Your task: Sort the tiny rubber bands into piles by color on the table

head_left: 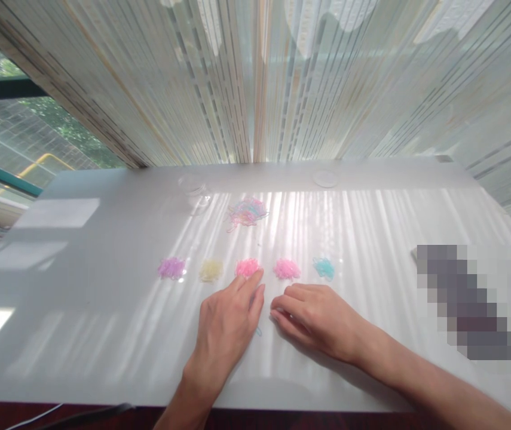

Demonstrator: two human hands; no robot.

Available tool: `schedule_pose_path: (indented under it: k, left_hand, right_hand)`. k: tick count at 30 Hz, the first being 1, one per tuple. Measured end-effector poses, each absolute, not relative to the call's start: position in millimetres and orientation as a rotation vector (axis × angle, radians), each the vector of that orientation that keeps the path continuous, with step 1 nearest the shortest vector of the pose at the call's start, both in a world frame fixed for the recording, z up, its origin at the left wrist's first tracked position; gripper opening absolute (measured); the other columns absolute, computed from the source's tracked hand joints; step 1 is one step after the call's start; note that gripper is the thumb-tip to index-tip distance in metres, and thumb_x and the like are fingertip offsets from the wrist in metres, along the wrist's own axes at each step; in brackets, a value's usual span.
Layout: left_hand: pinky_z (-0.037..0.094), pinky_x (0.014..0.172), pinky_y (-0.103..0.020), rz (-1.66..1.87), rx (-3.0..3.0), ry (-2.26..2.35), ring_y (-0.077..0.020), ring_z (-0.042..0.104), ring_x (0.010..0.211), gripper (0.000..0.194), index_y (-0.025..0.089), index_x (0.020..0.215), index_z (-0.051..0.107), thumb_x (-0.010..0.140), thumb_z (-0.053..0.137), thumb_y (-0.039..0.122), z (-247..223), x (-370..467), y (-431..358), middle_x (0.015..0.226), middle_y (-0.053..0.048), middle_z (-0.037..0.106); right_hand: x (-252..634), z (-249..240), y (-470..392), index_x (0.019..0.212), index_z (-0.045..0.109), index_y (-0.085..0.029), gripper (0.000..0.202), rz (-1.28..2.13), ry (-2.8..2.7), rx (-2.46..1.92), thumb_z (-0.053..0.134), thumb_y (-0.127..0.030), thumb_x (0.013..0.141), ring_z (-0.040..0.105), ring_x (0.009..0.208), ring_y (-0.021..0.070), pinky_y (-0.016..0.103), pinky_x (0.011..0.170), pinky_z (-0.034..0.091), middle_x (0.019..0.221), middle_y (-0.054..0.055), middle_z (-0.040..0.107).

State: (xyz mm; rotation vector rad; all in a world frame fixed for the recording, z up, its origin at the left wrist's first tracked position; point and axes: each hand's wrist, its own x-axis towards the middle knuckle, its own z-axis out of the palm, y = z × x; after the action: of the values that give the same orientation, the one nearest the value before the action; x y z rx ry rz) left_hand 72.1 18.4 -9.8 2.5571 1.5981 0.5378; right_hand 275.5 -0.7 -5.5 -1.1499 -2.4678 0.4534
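Observation:
Five small piles of thin loops lie in a row: purple (171, 268), yellow (211, 270), bright pink (247, 267), light pink (287, 268) and teal (324, 268). Behind them is a mixed-colour pile (248, 212). My left hand (229, 316) reaches to the near edge of the bright pink pile, fingers apart, with nothing visible in them. A blue loop (259, 331) shows partly beside its palm. My right hand (311, 313) rests nearer me than the light pink and teal piles, fingers curled together; what they hold, if anything, is hidden.
A clear jar (195, 194) lies at the back left of the white table (103, 269), and a clear round lid (326, 178) at the back right. A blurred-out object (470, 301) is on the right. Striped curtains hang behind; a cable crosses the near left edge.

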Motion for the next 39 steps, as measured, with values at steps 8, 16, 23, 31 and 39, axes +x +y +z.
schedule_pose_path:
  k: [8,16,23,31,39]
  left_hand:
    - [0.045,0.058,-0.022,0.622,2.371,1.433,-0.0111,0.060,0.056,0.027,0.026,0.121,0.075,0.104,0.054,0.028,5.7,49.6,16.6,0.068,0.005,0.064]
    - [0.051,0.059,-0.022,0.582,2.320,1.321,-0.0092,0.058,0.058,0.017,0.026,0.111,0.073,0.102,0.059,0.029,7.6,-6.4,11.2,0.096,0.001,0.072]
    - [0.053,0.065,-0.022,0.616,2.307,1.200,-0.0139,0.071,0.080,0.014,0.024,0.106,0.073,0.101,0.060,0.023,1.7,8.2,6.3,0.095,0.000,0.073]
    - [0.049,0.062,-0.021,0.692,2.253,1.118,-0.0110,0.067,0.073,0.014,0.023,0.101,0.073,0.102,0.060,0.018,4.9,11.9,6.9,0.088,0.001,0.070]
    - [0.051,0.061,-0.018,0.762,2.209,0.998,-0.0101,0.067,0.074,0.016,0.022,0.107,0.074,0.102,0.060,0.015,6.0,15.4,5.7,0.091,-0.001,0.071]
  right_hand:
    - [277.4,-5.5,-0.4,0.087,0.065,-0.018,0.025,0.460,-2.471,-1.163,0.050,-0.022,0.106,0.054,0.063,0.0143,0.029,0.061,0.035,0.073,0.001,0.063]
    - [276.1,-6.9,-0.5,0.089,0.066,-0.018,0.032,0.492,-2.443,-1.124,0.042,-0.025,0.110,0.053,0.063,0.0148,0.029,0.060,0.035,0.073,0.001,0.062]
    - [265.5,-7.0,-1.6,0.095,0.069,-0.017,0.030,0.580,-2.405,-1.078,0.044,-0.026,0.108,0.053,0.063,0.0146,0.028,0.059,0.039,0.075,0.001,0.062]
    - [263.2,-8.4,-1.7,0.104,0.069,-0.016,0.027,0.539,-2.359,-1.064,0.045,-0.028,0.109,0.055,0.064,0.0147,0.027,0.059,0.040,0.077,0.002,0.064]
    - [264.5,-8.0,-1.9,0.106,0.068,-0.016,0.022,0.499,-2.289,-0.951,0.048,-0.025,0.109,0.059,0.066,0.0141,0.026,0.061,0.044,0.081,0.003,0.069]
